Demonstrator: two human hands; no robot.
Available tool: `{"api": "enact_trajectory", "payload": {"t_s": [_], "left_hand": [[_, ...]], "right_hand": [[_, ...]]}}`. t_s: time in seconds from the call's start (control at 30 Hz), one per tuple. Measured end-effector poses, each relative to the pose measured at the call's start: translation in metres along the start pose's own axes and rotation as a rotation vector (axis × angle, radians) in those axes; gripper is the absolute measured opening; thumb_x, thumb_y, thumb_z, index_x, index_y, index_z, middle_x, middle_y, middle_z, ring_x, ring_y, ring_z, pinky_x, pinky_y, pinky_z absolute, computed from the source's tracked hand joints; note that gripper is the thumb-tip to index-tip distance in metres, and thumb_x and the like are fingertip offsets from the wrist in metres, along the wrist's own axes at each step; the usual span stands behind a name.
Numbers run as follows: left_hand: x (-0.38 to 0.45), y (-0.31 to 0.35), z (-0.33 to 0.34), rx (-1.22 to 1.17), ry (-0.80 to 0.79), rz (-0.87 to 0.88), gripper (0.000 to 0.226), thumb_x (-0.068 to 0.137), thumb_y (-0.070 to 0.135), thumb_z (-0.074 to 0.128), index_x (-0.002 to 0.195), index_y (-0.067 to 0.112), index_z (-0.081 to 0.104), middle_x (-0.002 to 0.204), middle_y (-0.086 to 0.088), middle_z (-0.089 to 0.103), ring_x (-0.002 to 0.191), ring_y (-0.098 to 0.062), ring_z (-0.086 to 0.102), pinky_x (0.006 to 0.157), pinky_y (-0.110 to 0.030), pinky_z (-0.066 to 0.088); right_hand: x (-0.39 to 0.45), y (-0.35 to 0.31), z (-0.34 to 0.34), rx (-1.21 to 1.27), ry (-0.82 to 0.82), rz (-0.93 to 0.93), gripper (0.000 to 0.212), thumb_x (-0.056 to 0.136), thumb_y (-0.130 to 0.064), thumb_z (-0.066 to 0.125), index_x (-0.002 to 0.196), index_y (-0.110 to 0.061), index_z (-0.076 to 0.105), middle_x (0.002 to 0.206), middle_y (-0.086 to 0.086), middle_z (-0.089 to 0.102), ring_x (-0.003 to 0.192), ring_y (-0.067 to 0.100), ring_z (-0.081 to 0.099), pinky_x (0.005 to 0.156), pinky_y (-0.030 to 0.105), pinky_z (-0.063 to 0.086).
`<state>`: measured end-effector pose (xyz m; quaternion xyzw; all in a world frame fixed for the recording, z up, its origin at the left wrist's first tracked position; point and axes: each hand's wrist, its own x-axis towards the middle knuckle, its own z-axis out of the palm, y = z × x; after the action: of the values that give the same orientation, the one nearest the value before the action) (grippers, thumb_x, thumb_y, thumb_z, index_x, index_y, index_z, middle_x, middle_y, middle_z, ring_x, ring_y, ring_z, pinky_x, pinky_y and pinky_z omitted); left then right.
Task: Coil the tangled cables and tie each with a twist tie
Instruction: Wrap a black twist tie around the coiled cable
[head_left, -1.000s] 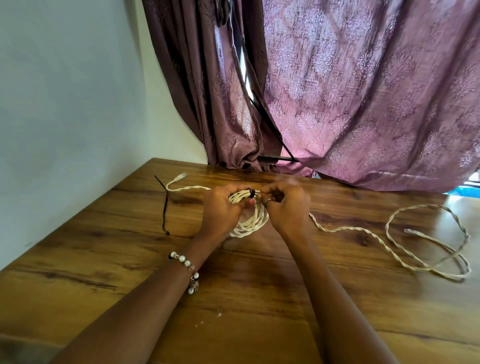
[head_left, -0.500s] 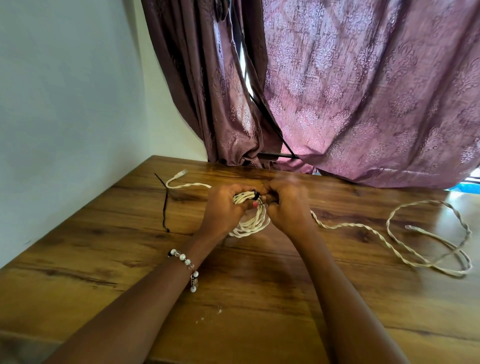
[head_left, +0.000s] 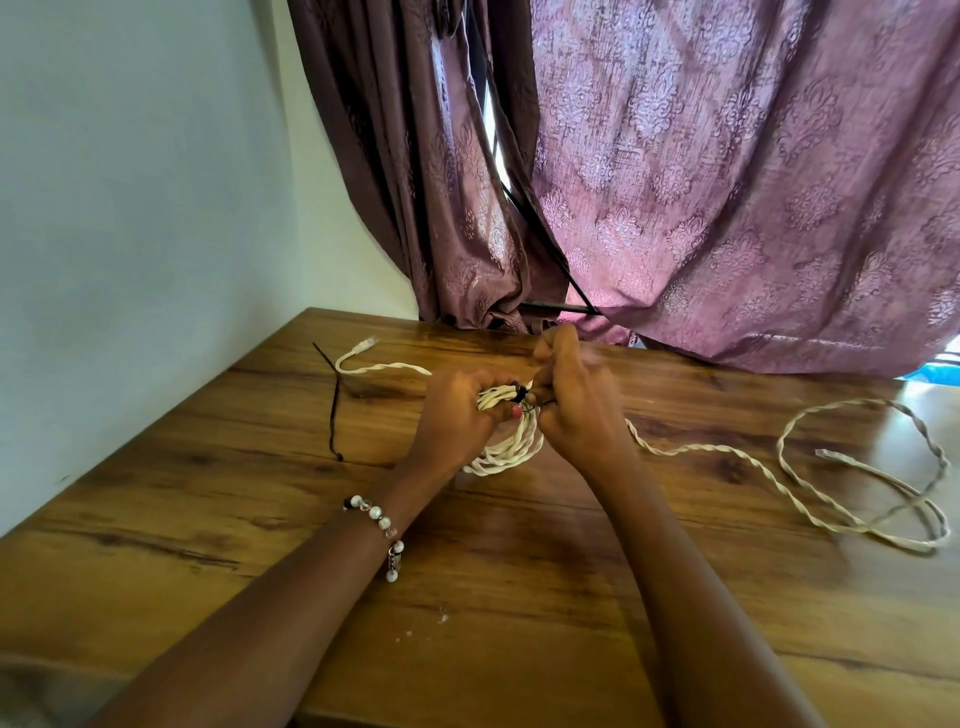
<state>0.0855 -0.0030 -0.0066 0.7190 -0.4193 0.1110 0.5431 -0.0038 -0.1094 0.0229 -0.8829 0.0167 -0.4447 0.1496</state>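
Observation:
A coil of cream twisted cable (head_left: 506, 447) sits at the middle of the wooden table (head_left: 519, 597). My left hand (head_left: 457, 415) grips the top of the coil. A black twist tie (head_left: 517, 393) wraps the bunched strands there. My right hand (head_left: 571, 400) pinches the tie's end right beside the coil, its fingers curled and raised. One cable end with a clear plug (head_left: 363, 344) trails to the left. The cable's loose length (head_left: 862, 488) runs right and lies in open loops.
A second black twist tie (head_left: 335, 405) lies on the table to the left of the coil, near the white wall (head_left: 130, 234). Purple patterned curtains (head_left: 701, 182) hang behind the table's far edge. Small white crumbs (head_left: 441, 618) dot the near surface.
My right hand has lifted and turned at the tie, its fingers now higher above the coil. My left hand keeps its grip and the coil stays put.

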Motion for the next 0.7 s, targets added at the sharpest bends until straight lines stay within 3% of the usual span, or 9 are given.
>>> {"api": "enact_trajectory", "payload": {"t_s": [0.1,0.17,0.23,0.4,0.5,0.6,0.7], "left_hand": [[0.001,0.000,0.000,0.006,-0.004,-0.010,0.030,0.072,0.007,0.079,0.102,0.009,0.074,0.095,-0.003,0.074,0.082,-0.008,0.066,0.072,-0.006,0.046],[0.002,0.000,-0.001,-0.035,-0.009,-0.065,0.030,0.073,0.007,0.079,0.102,0.009,0.074,0.094,-0.002,0.073,0.078,-0.004,0.065,0.068,-0.005,0.046],[0.003,-0.003,-0.002,-0.104,-0.035,-0.110,0.030,0.072,0.009,0.080,0.102,0.010,0.074,0.094,-0.001,0.074,0.076,-0.001,0.065,0.067,-0.008,0.048],[0.005,-0.003,-0.006,-0.235,-0.153,-0.155,0.031,0.080,0.017,0.074,0.110,0.009,0.071,0.104,-0.003,0.072,0.095,-0.011,0.068,0.083,-0.025,0.054],[0.004,0.002,-0.006,-0.294,-0.171,-0.186,0.025,0.090,0.007,0.061,0.114,0.004,0.067,0.103,-0.002,0.071,0.087,0.000,0.067,0.075,-0.015,0.052],[0.004,0.000,-0.005,-0.316,-0.174,-0.205,0.026,0.090,0.000,0.057,0.114,0.003,0.066,0.101,-0.002,0.069,0.082,0.006,0.065,0.070,-0.010,0.050],[0.003,-0.001,-0.007,-0.361,-0.195,-0.206,0.029,0.087,-0.002,0.061,0.112,0.012,0.067,0.102,-0.001,0.071,0.088,0.000,0.067,0.075,-0.015,0.052]], "right_hand": [[-0.001,0.002,0.003,0.017,0.014,0.038,0.035,0.062,0.005,0.046,0.096,-0.003,0.051,0.062,0.005,0.060,0.054,0.020,0.053,0.048,0.023,0.033],[-0.001,0.009,0.007,0.116,0.015,0.177,0.033,0.067,0.014,0.055,0.095,-0.004,0.056,0.065,0.005,0.061,0.058,0.018,0.057,0.053,0.017,0.039],[0.000,0.014,0.008,0.207,0.010,0.299,0.028,0.072,0.015,0.062,0.089,-0.006,0.061,0.069,0.001,0.062,0.062,0.011,0.058,0.058,0.020,0.047],[-0.001,0.020,0.006,0.359,0.030,0.418,0.021,0.076,0.016,0.062,0.085,-0.001,0.067,0.077,0.001,0.065,0.063,0.000,0.058,0.061,0.011,0.049],[-0.002,0.024,0.006,0.394,0.028,0.442,0.024,0.076,0.017,0.059,0.086,-0.004,0.065,0.073,-0.003,0.063,0.061,-0.004,0.057,0.061,0.011,0.049],[-0.002,0.022,0.005,0.434,0.002,0.466,0.031,0.075,0.020,0.056,0.092,-0.007,0.058,0.071,0.004,0.063,0.061,0.003,0.059,0.060,0.015,0.049],[-0.001,0.020,0.003,0.368,-0.028,0.387,0.037,0.072,0.020,0.054,0.095,-0.010,0.050,0.072,0.010,0.064,0.063,0.015,0.061,0.059,0.023,0.049]]}}
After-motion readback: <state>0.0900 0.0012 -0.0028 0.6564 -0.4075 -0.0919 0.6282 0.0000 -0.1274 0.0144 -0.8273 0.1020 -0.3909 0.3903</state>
